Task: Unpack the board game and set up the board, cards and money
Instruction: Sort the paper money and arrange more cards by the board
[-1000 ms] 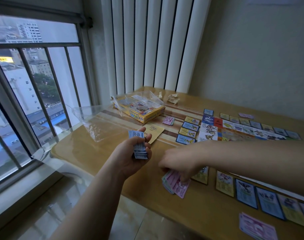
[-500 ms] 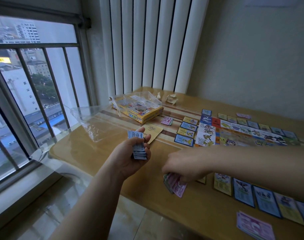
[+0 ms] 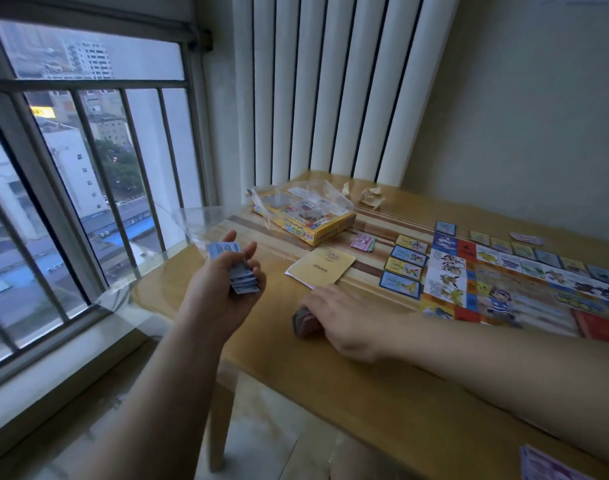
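Head view is showing the right hand [image 3: 344,320] now lying over the stack of pink paper notes [image 3: 304,322], fingers curling round it on the glossy wooden table [image 3: 365,393]. Half a second ago the notes were fanning out loosely under those fingers; now they are sitting as one squared, thick block. The left hand [image 3: 223,299] is still gripping the thin blue notes [image 3: 239,271], thumb and curled fingers clamping them in a splayed bundle. Just beyond the right fingertips a flat yellow booklet [image 3: 322,268] is lying. Farther past them, the rectangular yellow cardboard box [image 3: 310,220] is sitting under crinkled clear plastic. Off to the right of those fingers, the printed board [image 3: 503,289] is lying flat.
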`<state>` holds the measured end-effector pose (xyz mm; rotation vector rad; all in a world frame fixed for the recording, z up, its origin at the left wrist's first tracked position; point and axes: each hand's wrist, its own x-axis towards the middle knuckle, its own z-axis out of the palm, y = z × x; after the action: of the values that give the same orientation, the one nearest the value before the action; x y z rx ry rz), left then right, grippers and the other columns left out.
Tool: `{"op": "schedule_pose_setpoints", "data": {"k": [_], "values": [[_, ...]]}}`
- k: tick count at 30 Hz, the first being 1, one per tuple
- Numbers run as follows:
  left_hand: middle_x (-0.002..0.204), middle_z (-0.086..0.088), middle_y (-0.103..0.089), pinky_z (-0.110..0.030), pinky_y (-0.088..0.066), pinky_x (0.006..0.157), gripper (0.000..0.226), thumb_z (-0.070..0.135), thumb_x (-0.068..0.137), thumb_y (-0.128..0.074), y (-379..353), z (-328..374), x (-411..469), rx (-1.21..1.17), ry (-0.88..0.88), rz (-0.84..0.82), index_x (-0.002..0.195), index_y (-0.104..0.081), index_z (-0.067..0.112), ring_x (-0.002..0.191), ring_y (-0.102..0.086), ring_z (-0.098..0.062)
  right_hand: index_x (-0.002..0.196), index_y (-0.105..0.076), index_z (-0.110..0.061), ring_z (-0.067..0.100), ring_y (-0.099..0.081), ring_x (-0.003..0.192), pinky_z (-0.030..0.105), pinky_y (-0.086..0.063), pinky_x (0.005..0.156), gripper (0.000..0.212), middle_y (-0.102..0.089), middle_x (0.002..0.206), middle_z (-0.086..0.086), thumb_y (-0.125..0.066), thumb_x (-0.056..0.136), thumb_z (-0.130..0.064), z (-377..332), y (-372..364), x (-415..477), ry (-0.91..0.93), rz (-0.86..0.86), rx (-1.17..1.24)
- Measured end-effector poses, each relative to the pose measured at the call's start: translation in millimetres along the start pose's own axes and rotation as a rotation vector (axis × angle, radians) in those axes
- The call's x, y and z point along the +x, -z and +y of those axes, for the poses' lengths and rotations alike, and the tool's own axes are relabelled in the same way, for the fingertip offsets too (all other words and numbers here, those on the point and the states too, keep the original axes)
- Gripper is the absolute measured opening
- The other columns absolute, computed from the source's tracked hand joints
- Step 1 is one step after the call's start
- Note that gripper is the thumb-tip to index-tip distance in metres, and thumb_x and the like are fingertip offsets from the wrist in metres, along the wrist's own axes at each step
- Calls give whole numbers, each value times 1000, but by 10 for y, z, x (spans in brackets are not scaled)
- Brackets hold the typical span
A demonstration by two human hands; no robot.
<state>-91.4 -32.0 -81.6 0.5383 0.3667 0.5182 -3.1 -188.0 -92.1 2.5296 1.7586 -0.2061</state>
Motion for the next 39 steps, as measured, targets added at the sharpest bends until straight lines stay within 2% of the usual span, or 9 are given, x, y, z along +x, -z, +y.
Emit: {"op": "schedule_pose_setpoints", "data": {"k": [7, 10, 12, 17, 21, 24, 28, 34, 39], "values": [[82, -6, -57, -16, -44, 46, 24, 4, 96, -38, 26, -44, 24, -63, 43, -2, 102, -51, 23, 48, -47, -9, 131, -48, -8, 24, -42, 118, 26, -30, 94, 39, -48, 124, 14, -37, 94, -1, -66, 237, 272, 10, -13, 240], [81, -4, -55, -17, -45, 45, 9, 19, 98, -45, 44, 11, 60, -66, 17, 0, 106, -48, 21, 49, -47, -9, 134, -48, -11, 24, -43, 122, 22, -29, 92, 41, -49, 131, 12, -40, 94, -4, -148, 247, 530, -7, -15, 257], [78, -3, -55, -19, -48, 47, 21, 32, 97, -49, 58, 54, 59, -34, 25, 14, 107, -50, 13, 51, -51, -9, 132, -51, -16, 25, -43, 121, 27, -31, 95, 38, -49, 127, 10, -44, 95, -9, -152, 172, 644, -25, 4, 240], [94, -7, -56, -33, -52, 65, 29, 45, 96, -45, 77, 73, -2, -89, 73, 112, 106, -55, 19, 75, -56, -15, 129, -56, -27, 18, -37, 123, 35, -32, 103, 35, -50, 124, -2, -53, 94, -26, -82, 24, 661, -125, 226, 172], [103, -15, -55, -43, -47, 72, 33, 38, 98, -42, -32, 17, -98, -159, 182, 99, 116, -53, 13, 89, -55, -22, 120, -62, -20, 11, -52, 104, 27, -42, 91, 29, -59, 110, -3, -58, 91, -19, 20, 238, 418, -178, 551, 539], [96, -12, -54, -40, -47, 75, 22, 17, 95, -41, -196, -143, -211, -85, 298, -30, 114, -51, 11, 81, -53, -19, 135, -43, -30, -1, -45, 114, 12, -35, 92, 64, -51, 125, -12, -73, 79, -38, 56, 542, -53, -61, 411, 673], [89, -10, -51, -36, -51, 70, 41, 3, 84, -39, -436, -538, -374, 79, 465, -333, 122, -47, 15, 75, -52, -18, 147, -2, -45, 0, -14, 135, 17, -17, 105, 113, -17, 150, -17, -78, 65, -54, 104, 652, -604, -48, 87, 349], [87, -7, -54, -26, -49, 59, 38, 7, 79, -41, -765, -1046, -602, 218, 651, -547, 115, -50, 9, 72, -52, -15, 147, -10, -43, 4, -30, 123, 19, -29, 99, 100, -30, 143, -11, -78, 72, -42, 300, 604, -1203, -184, 155, 346], [86, -9, -65, -29, -44, 71, 28, 11, 83, -41, -991, -1340, -786, 279, 710, -622, 103, -59, 6, 75, -59, -17, 145, -21, -42, 9, -42, 120, 26, -39, 95, 87, -39, 140, -7, -75, 76, -39, 459, 563, -1645, -299, 246, 349]]}}
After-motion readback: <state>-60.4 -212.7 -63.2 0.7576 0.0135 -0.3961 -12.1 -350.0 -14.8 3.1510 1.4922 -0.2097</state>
